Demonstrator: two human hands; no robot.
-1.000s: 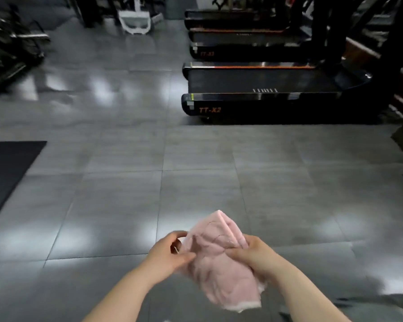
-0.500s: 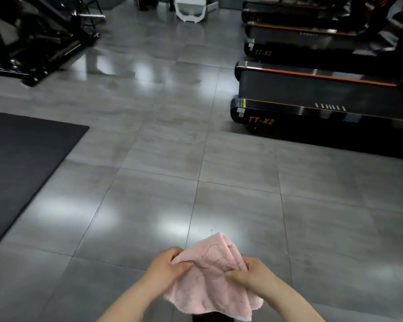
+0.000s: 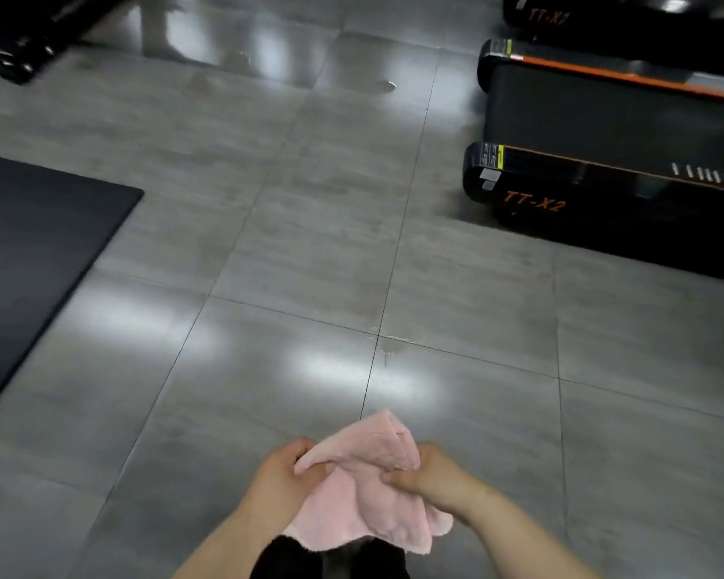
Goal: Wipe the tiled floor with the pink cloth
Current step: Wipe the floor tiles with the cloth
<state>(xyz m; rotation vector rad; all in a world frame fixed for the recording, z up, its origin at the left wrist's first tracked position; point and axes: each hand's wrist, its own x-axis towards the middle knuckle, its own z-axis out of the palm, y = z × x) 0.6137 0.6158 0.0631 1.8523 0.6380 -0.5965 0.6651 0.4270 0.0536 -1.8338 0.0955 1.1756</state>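
Observation:
A pink cloth (image 3: 368,491) hangs bunched between both hands at the bottom centre, above the grey tiled floor (image 3: 293,252). My left hand (image 3: 287,480) pinches its left edge. My right hand (image 3: 429,474) grips its right side, thumb pressed into the fabric. The cloth's lower edge dangles over dark clothing at the frame bottom. A small wet patch (image 3: 387,342) lies on the tile joint ahead of the cloth.
Two black treadmills (image 3: 602,177) marked TT-X2 stand at the right. A black rubber mat (image 3: 38,244) covers the floor at the left. Dark gym equipment (image 3: 22,39) sits at the top left. Open tiles stretch ahead in the middle.
The view has tilted down and moved forward, so the treadmills and mat appear closer. Both hands keep hold of the cloth, now folded tighter between them.

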